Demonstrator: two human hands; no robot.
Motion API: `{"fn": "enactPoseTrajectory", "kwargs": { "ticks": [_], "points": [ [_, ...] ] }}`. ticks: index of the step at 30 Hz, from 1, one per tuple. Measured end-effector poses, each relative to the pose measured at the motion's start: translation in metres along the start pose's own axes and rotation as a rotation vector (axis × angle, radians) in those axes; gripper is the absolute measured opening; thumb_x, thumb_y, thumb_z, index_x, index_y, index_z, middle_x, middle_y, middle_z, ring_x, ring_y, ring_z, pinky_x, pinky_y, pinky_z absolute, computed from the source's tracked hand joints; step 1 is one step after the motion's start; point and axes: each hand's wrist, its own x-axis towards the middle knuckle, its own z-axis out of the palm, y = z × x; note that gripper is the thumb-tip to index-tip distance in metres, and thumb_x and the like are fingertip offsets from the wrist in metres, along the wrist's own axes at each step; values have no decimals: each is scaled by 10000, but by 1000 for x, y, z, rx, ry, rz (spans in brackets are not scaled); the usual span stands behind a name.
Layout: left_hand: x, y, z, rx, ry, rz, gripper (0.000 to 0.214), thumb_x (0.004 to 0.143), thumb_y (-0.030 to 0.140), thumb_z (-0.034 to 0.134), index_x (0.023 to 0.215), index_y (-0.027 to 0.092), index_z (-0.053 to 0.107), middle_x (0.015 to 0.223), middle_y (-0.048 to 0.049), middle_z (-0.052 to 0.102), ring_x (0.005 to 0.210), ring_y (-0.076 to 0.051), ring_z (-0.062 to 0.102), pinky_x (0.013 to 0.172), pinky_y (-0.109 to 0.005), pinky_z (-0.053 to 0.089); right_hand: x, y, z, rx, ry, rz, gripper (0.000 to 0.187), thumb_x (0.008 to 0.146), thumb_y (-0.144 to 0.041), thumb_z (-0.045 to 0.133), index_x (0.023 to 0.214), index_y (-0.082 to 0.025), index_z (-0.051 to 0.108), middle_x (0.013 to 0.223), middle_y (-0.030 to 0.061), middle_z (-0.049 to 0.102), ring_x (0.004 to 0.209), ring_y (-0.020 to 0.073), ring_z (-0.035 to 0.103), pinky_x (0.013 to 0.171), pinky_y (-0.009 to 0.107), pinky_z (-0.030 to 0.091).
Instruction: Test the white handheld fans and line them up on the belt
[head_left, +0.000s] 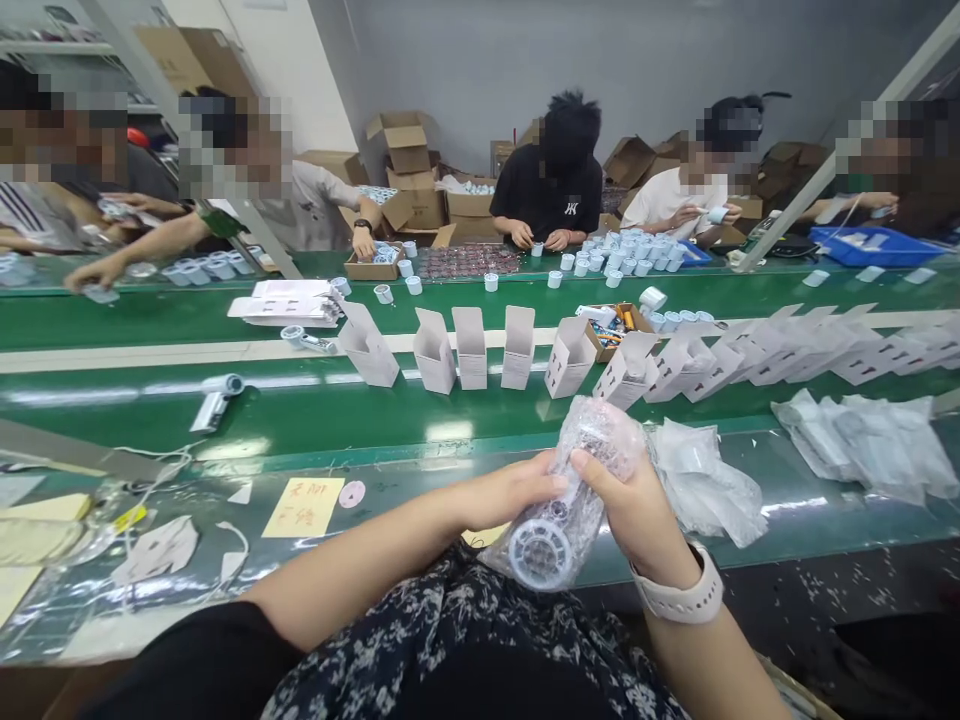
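A white handheld device [540, 553] with a round, ringed head lies inside a clear bubble-wrap bag [606, 428]. I hold it in front of my body, head end toward me. My left hand [514, 490] grips the wrapped device from the left, thumb on top. On the other side my right hand [637, 505] is closed around the bag, its thumb pressing the wrap. The fingers beneath are hidden. Just right of my hands are more bubble-wrap bags [705, 480] on the bench. Beyond the bag stands a row of open white boxes [517, 350] on the green belt.
A similar white device [217, 400] lies on the belt at left, another [304, 340] farther back. Flattened white boxes [289, 303] are stacked nearby. More wrapped pieces [862, 440] lie at right. Several co-workers sit opposite, with light-blue cups [630, 252] before them. A slanted post [810, 190] rises at right.
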Motion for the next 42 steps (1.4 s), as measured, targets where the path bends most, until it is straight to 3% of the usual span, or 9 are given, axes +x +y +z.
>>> {"fn": "enactPoseTrajectory", "kwargs": {
  "ticks": [5,20,25,28,30,34,37,39,42],
  "points": [
    [7,-7,-15,-262,12,-73,419,868,513,542,1099,163,560,1043,-70,595,949,-216,540,846,-361,426,13,-5,-4,174,28,63,551,725,-428,806,1196,-234,595,1124,81,701,1093,320,635,999,536,476],
    [25,10,-17,-364,-6,-90,530,793,534,618,1167,161,567,1104,-112,623,1013,-246,565,867,-375,458,26,-18,-13,95,19,-58,522,777,-381,782,1240,-242,584,1202,101,673,1136,322,618,1020,539,467],
    [29,24,-24,129,-28,-84,559,813,467,631,1265,159,516,1180,-115,624,1049,-267,583,869,-385,481,33,-15,-22,-30,-1,-113,640,794,-366,755,1362,-250,485,1333,112,590,1165,303,591,1009,489,474],
    [41,23,-23,462,-17,-96,423,827,357,600,1203,168,564,1138,-108,658,1005,-280,608,859,-404,479,43,-4,-36,-187,-88,-66,809,778,-381,749,1473,-271,348,1209,87,654,1010,267,649,891,438,534],
    [57,17,-23,584,-21,-128,369,774,299,649,1119,171,616,1069,-109,683,964,-303,625,844,-415,479,52,5,-49,-377,-165,7,749,750,-424,755,1412,-246,453,1010,56,719,834,251,679,756,403,562],
    [114,4,-39,571,76,-166,300,669,347,796,889,188,667,945,-88,709,945,-303,648,857,-375,493,77,13,-84,-652,-109,14,248,690,-404,764,868,-243,703,629,-18,660,484,195,570,494,327,476],
    [173,-2,-65,503,331,-200,422,895,428,566,1229,170,556,1194,-142,657,1013,-261,650,856,-337,501,101,8,-104,-695,183,-127,248,720,-391,735,912,-253,659,725,7,655,612,222,596,610,355,485],
    [211,-6,-79,452,508,-267,621,966,452,415,1467,118,264,1286,-220,597,951,-264,675,754,-339,523,121,9,-108,-675,392,-260,334,786,-448,677,1030,-237,594,925,61,644,812,256,622,755,396,496],
    [251,-15,-89,382,653,-383,850,959,498,423,1521,70,-48,1260,-283,597,793,-276,705,607,-338,515,154,27,-102,-633,547,-429,394,875,-478,569,1154,-212,489,1137,121,562,1056,283,583,911,438,473]
  ]
}}
